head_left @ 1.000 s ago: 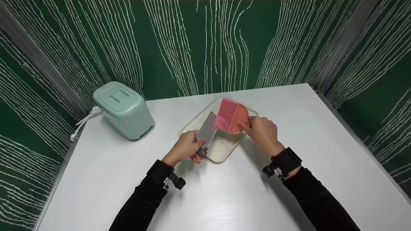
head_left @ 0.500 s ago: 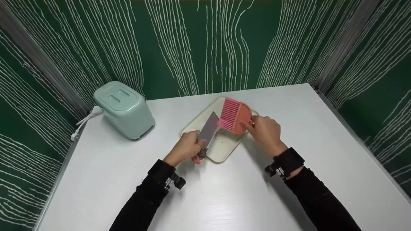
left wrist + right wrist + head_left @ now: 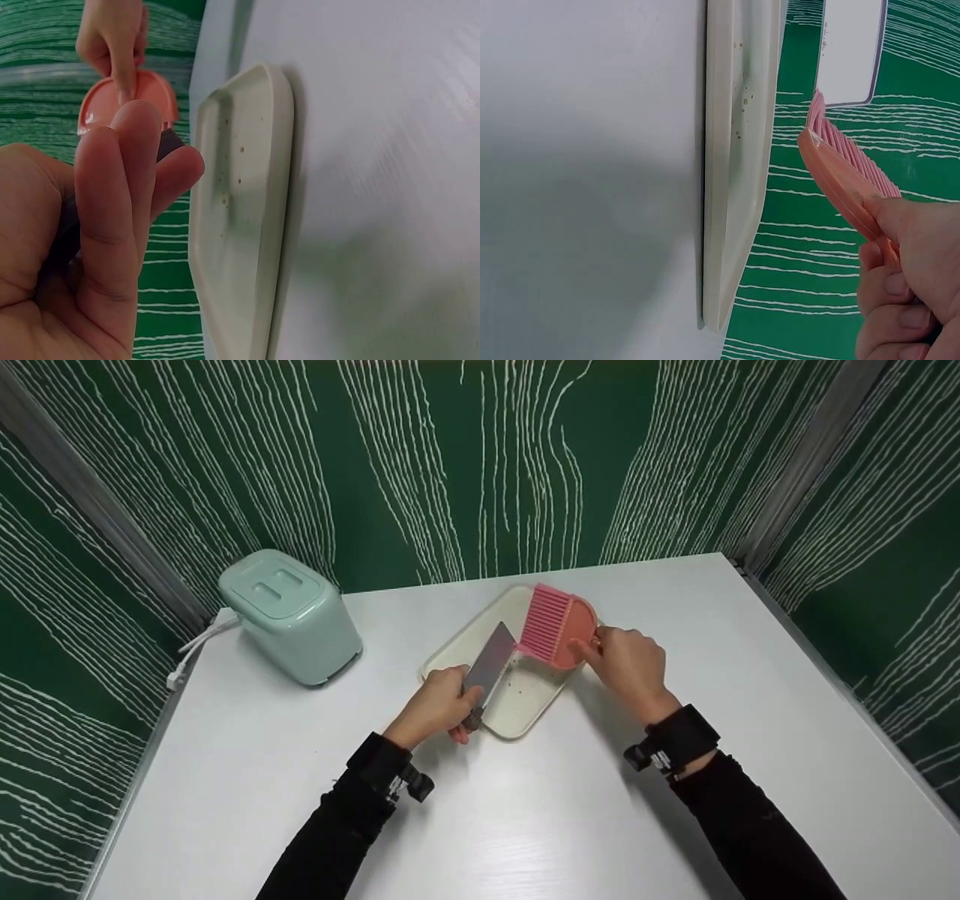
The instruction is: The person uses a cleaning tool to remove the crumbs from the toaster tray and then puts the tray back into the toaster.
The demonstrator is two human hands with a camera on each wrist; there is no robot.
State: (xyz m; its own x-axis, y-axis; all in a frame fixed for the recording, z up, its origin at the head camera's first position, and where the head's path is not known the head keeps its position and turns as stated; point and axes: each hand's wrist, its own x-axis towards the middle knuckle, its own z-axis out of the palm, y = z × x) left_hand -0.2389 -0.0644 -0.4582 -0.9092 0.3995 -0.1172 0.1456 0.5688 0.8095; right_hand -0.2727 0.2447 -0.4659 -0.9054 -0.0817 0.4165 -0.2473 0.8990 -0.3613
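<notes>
In the head view, my left hand (image 3: 442, 697) grips the dark end of a thin, flat metal crumb tray (image 3: 491, 664), which is tilted over a cream tray (image 3: 517, 716). The right wrist view shows the crumb tray's pale face (image 3: 851, 52) with a raised rim and a few specks. My right hand (image 3: 634, 664) holds a brush (image 3: 566, 630) by its rounded coral back, thumb along it. The pink bristles (image 3: 855, 154) point toward the crumb tray, their lower tips at its edge. Crumbs (image 3: 241, 149) lie scattered in the cream tray below.
A mint-green toaster (image 3: 292, 619) stands at the back left of the white table (image 3: 480, 825). Its white cord and plug (image 3: 176, 675) lie at the table's left edge. Green walls (image 3: 390, 472) with white lines rise behind and on both sides.
My right hand and the brush have shifted right and slightly toward the back, drawing the bristles across to the crumb tray's edge. The left hand and crumb tray have moved only slightly right.
</notes>
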